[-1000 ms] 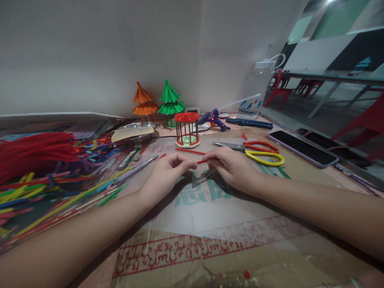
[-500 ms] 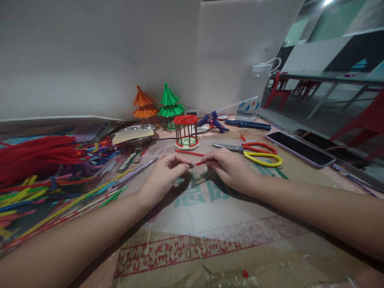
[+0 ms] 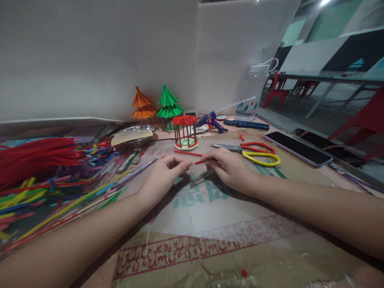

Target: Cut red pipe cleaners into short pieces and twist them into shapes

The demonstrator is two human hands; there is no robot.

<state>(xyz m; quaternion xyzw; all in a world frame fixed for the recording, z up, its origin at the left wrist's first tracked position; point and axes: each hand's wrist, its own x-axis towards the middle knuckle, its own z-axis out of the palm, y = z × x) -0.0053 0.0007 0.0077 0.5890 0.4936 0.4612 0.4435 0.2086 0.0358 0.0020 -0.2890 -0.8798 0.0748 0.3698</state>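
My right hand [image 3: 226, 166] pinches a short red pipe cleaner piece [image 3: 199, 163], whose end sticks out to the left from the fingertips. Facing it, the thumb and forefinger of my left hand [image 3: 169, 171] are pressed together. Whatever may be between them is too small to make out. A narrow gap separates the two hands, just above the tabletop. Another red pipe cleaner [image 3: 188, 153] lies just beyond them. Behind it stands a small round pavilion [image 3: 185, 133] with a red top, dark posts and a pale base edged in red.
Scissors [image 3: 246, 151] with red and yellow handles lie beyond my right hand, near a phone [image 3: 297, 149]. A blue glue gun [image 3: 211, 121], pliers [image 3: 246, 125] and a water bottle [image 3: 249, 94] stand behind. Many pipe cleaners [image 3: 39, 160] fill the left side, with orange [image 3: 143, 105] and green [image 3: 169, 103] roofed models at the back.
The view has shifted very slightly. My left fingertips have closed a little at the tip, while my right hand keeps its hold on the red piece.
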